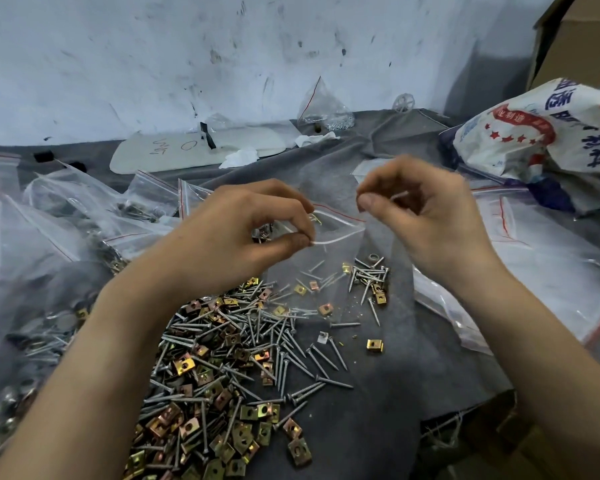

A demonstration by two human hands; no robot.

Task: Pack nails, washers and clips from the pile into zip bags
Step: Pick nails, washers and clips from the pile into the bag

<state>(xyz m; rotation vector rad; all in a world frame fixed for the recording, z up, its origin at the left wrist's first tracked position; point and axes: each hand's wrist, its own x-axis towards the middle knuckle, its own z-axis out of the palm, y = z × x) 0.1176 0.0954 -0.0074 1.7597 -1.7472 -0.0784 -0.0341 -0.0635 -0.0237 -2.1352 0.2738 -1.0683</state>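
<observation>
Grey cloth [378, 393] w/ nail pile [222, 358] — L hand [243, 230], R hand [430, 216] each pinch zip bag [333, 258] rim.

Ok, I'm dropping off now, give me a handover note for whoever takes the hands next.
Left hand: pinches the left edge of the zip bag mouth; small metal pieces show inside its grip.
Right hand: pinches the mouth's other edge, holding it open.
Things: pile of nails and clips on the grey cloth below the hands; filled bags at left, empty bags at right.
Done: several bags filled.
Left: fill and seal this bag; whether the pieces seen through it are inside, I cannot tell. Much of the pile remains.
</observation>
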